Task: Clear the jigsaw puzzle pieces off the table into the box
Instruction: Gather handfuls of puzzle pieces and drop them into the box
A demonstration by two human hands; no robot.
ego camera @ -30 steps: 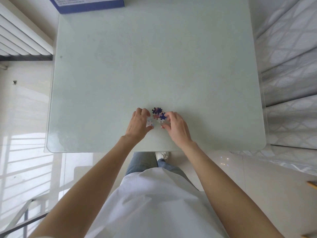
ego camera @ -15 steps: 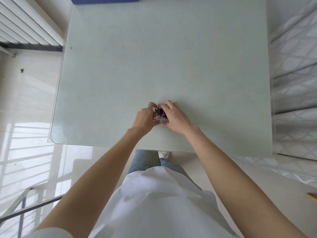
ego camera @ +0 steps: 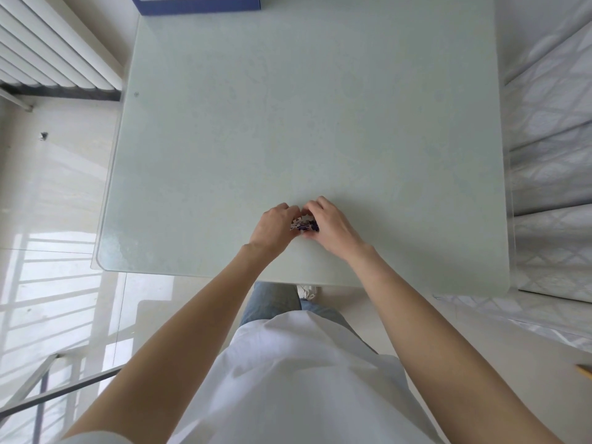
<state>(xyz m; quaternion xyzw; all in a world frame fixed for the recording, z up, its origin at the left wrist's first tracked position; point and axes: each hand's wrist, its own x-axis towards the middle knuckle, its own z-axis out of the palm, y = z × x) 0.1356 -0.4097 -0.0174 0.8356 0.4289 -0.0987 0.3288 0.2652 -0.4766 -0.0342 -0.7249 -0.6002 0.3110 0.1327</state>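
- Since a second ago the two hands have closed in from either side of the small pile of puzzle pieces; then the pile lay open between them, now only a sliver of white and dark blue shows in the gap.
- The left hand cups the pile from the left, fingers curled round its far side, knuckles up.
- The right hand cups it from the right, fingers curled over the far edge and thumb at the near side, so both hands grip the same clump and their fingertips nearly meet beyond it.
- The pieces sit on the table, near its near edge and roughly midway between left and right.
- The box, blue with a white label, stands at the far edge of the table towards the left, well apart from the hands; only its near wall shows.
- A white ribbed radiator runs along the far left, beside the table.
- The person wears a white shirt and blue jeans.
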